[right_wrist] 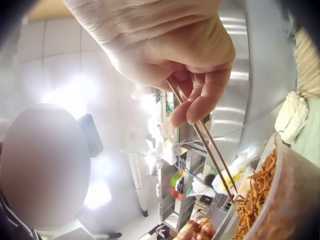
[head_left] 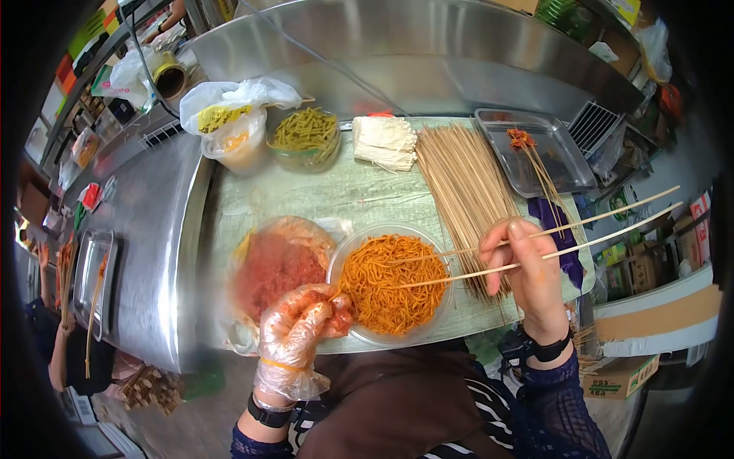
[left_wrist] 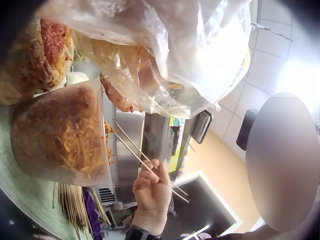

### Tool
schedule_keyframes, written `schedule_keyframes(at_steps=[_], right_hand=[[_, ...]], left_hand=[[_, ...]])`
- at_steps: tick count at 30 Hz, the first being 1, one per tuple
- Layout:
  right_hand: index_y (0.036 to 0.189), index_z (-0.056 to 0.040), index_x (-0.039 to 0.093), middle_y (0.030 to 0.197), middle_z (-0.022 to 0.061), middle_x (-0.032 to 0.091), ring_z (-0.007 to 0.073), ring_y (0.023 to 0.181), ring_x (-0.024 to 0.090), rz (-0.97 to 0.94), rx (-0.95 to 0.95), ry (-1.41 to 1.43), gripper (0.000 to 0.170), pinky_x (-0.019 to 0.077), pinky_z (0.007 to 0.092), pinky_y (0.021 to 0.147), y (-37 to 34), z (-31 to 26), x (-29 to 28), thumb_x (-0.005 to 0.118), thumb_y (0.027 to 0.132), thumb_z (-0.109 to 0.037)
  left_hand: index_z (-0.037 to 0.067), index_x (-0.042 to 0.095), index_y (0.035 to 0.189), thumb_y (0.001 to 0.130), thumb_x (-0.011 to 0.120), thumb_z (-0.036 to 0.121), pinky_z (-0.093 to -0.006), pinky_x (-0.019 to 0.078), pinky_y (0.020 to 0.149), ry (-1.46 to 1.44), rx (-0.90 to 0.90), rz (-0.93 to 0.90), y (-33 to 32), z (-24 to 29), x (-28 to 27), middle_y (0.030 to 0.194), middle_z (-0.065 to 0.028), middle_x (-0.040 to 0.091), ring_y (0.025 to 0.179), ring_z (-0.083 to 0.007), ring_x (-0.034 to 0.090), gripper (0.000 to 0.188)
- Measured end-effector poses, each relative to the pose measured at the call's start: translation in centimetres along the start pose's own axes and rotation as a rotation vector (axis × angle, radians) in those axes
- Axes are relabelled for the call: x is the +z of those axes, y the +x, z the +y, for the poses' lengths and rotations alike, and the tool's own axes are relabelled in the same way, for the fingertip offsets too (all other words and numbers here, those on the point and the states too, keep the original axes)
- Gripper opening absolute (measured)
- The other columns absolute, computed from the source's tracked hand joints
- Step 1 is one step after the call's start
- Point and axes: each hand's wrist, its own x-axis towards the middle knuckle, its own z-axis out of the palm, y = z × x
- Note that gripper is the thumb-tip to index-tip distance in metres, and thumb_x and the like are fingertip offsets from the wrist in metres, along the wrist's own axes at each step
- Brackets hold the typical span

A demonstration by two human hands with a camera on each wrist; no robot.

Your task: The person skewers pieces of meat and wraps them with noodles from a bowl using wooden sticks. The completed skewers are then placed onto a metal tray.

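My left hand, in a clear plastic glove with a yellow band, pinches a small reddish piece that looks like meat. It is beside the rim of a clear plastic tub. Orange-coated thin strips fill that tub. In my bare right hand is a pair of long wooden chopsticks, held slantwise, their tips down at the strips. The right wrist view shows the tips at a few strips by the rim. Left of the tub lies a mound of red meat.
Behind stand a bowl of green beans, a white tub with a bag and enoki mushrooms. Many bamboo skewers lie to the right, near a metal tray with filled skewers. Another person's arm is far left.
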Motion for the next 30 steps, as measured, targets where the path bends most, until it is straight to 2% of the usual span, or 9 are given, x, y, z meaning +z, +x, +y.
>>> schedule_keyframes(at_steps=[2,8,11,20,23,26,30], right_hand=[[0.089,0.0012,0.058,0.072,0.0078,0.059,0.0102,0.053,0.057,0.014,0.039,-0.043,0.039,0.0454,0.0202,0.052,-0.1,-0.1,0.7,0.039,0.100,-0.031],[0.088,0.0014,0.058,0.070,0.0081,0.060,0.0107,0.053,0.058,-0.043,0.001,-0.040,0.040,0.0465,0.0202,0.056,0.4,1.1,1.0,0.038,0.100,-0.031],[0.086,0.0018,0.057,0.068,0.0092,0.060,0.0118,0.053,0.058,-0.010,-0.057,-0.012,0.041,0.0473,0.0211,0.054,0.4,1.4,0.7,0.037,0.100,-0.031],[0.083,0.0017,0.055,0.068,0.0125,0.060,0.0149,0.049,0.056,0.091,-0.153,0.255,0.040,0.0477,0.0239,0.047,0.7,0.6,-0.2,0.037,0.100,-0.030],[0.083,0.0016,0.055,0.067,0.0123,0.059,0.0150,0.048,0.056,0.070,-0.182,0.325,0.040,0.0475,0.0239,0.047,0.8,0.2,-0.4,0.036,0.100,-0.029],[0.082,0.0023,0.055,0.069,0.0129,0.058,0.0153,0.049,0.056,0.062,-0.209,0.272,0.041,0.0470,0.0237,0.047,0.6,-0.4,0.0,0.036,0.100,-0.029],[0.081,0.0040,0.054,0.075,0.0137,0.057,0.0160,0.051,0.057,-0.065,-0.267,0.189,0.042,0.0468,0.0230,0.048,0.0,-0.2,1.4,0.036,0.100,-0.029]], left_hand=[[-0.008,0.052,0.112,0.089,0.057,0.007,-0.0310,0.0535,0.072,-0.026,0.000,-0.010,0.0,-0.2,-0.1,0.098,-0.0199,0.062,0.075,-0.0183,0.061,0.028],[-0.009,0.052,0.112,0.089,0.056,0.006,-0.0311,0.0531,0.072,-0.011,-0.009,-0.011,-0.1,0.1,0.2,0.098,-0.0196,0.061,0.075,-0.0186,0.061,0.027],[-0.008,0.052,0.112,0.090,0.055,0.006,-0.0310,0.0529,0.072,0.018,-0.001,-0.006,-0.2,0.2,0.2,0.099,-0.0193,0.061,0.075,-0.0183,0.060,0.027],[-0.008,0.050,0.115,0.094,0.053,0.014,-0.0328,0.0564,0.075,-0.031,-0.018,-0.036,0.1,0.6,0.7,0.102,-0.0219,0.062,0.082,-0.0238,0.065,0.031],[-0.008,0.048,0.116,0.096,0.050,0.018,-0.0347,0.0570,0.076,-0.077,-0.031,-0.057,0.5,0.4,0.7,0.104,-0.0230,0.062,0.085,-0.0258,0.066,0.033],[-0.008,0.047,0.118,0.097,0.049,0.022,-0.0360,0.0573,0.076,-0.157,-0.038,-0.112,0.8,0.5,1.2,0.105,-0.0246,0.062,0.088,-0.0270,0.066,0.037],[-0.007,0.046,0.121,0.096,0.050,0.029,-0.0354,0.0572,0.075,-0.157,-0.045,-0.146,1.3,-0.2,1.5,0.103,-0.0235,0.062,0.086,-0.0270,0.066,0.045]])
